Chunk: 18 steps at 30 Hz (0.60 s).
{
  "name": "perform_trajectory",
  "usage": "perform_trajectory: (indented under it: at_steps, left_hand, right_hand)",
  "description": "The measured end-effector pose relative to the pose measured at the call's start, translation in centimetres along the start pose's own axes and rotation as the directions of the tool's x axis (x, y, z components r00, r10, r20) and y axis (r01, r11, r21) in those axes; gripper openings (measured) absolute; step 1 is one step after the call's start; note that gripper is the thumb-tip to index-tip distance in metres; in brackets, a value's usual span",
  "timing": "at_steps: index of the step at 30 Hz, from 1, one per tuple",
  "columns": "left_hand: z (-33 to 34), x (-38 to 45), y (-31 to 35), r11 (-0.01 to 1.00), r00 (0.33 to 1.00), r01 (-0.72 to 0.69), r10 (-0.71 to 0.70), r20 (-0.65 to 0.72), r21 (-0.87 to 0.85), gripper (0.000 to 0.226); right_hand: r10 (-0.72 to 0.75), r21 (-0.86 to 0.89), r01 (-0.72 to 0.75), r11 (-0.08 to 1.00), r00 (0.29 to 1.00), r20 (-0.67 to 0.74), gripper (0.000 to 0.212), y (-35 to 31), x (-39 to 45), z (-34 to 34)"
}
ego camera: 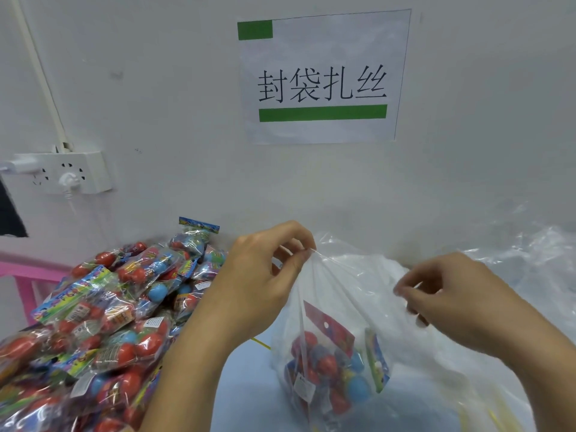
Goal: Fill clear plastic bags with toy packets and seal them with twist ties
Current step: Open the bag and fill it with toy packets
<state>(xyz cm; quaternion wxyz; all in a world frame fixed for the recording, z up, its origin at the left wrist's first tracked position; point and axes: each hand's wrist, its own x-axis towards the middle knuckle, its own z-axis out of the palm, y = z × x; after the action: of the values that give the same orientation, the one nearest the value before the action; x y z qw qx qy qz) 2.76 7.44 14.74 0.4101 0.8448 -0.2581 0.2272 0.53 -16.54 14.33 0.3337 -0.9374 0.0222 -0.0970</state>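
Note:
A clear plastic bag (336,294) stands upright in the middle of the blue table, with toy packets (333,366) of red and blue balls in its bottom. My left hand (258,275) pinches the bag's top edge at the left and holds it up. My right hand (452,294) pinches the top edge at the right, so the film is stretched between the two hands. A big heap of loose toy packets (103,322) lies on the left. A yellow twist tie (261,343) peeks out below my left wrist.
Crumpled clear plastic bags (530,260) pile up at the right against the white wall. More yellow ties (498,419) lie at the lower right. A pink frame (28,275) stands at the far left. A power strip (62,176) and a paper sign (321,76) hang on the wall.

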Motion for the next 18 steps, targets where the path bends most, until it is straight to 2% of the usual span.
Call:
perform_trajectory:
  at_steps: [3, 5, 7, 10, 12, 15, 18]
  left_hand:
    - [0.1, 0.0, -0.2, 1.000, 1.000, 0.000, 0.000, -0.022, -0.015, 0.021]
    - [0.4, 0.0, -0.3, 1.000, 0.999, -0.004, 0.003, -0.032, -0.025, 0.021]
    - [0.7, 0.0, -0.3, 0.999, 0.999, -0.010, 0.009, -0.039, -0.037, 0.021]
    - [1.1, 0.1, -0.2, 0.999, 0.998, -0.028, 0.026, -0.062, -0.034, 0.020]
    - [1.5, 0.2, -0.2, 0.998, 0.997, -0.037, 0.034, -0.072, -0.043, 0.021]
    - [2.0, 0.2, -0.1, 0.996, 0.995, -0.051, 0.044, -0.094, -0.069, 0.027]
    - [2.6, 0.3, 0.1, 0.990, 0.995, -0.055, 0.043, -0.092, -0.126, 0.027]
  right_hand:
    - [0.015, 0.117, 0.007, 0.993, 0.982, -0.186, 0.022, -0.3, 0.1, -0.4]
    - [0.006, 0.199, 0.043, 0.979, 0.971, -0.239, 0.019, -0.3, 0.1, -0.5]
    - [-0.022, 0.180, 0.047, 0.982, 0.991, -0.135, 0.017, -0.4, 0.0, -0.4]
    - [0.002, 0.039, -0.006, 0.999, 0.997, 0.078, 0.018, -0.4, -0.2, 0.2]
    - [0.004, 0.040, -0.007, 0.999, 0.997, 0.074, 0.007, -0.5, -0.1, 0.4]
    - [0.030, 0.104, -0.021, 0.994, 0.996, -0.081, 0.017, -0.3, 0.2, 0.2]
    - [0.066, 0.262, 0.026, 0.965, 0.941, -0.332, 0.018, -0.1, 0.3, -0.4]
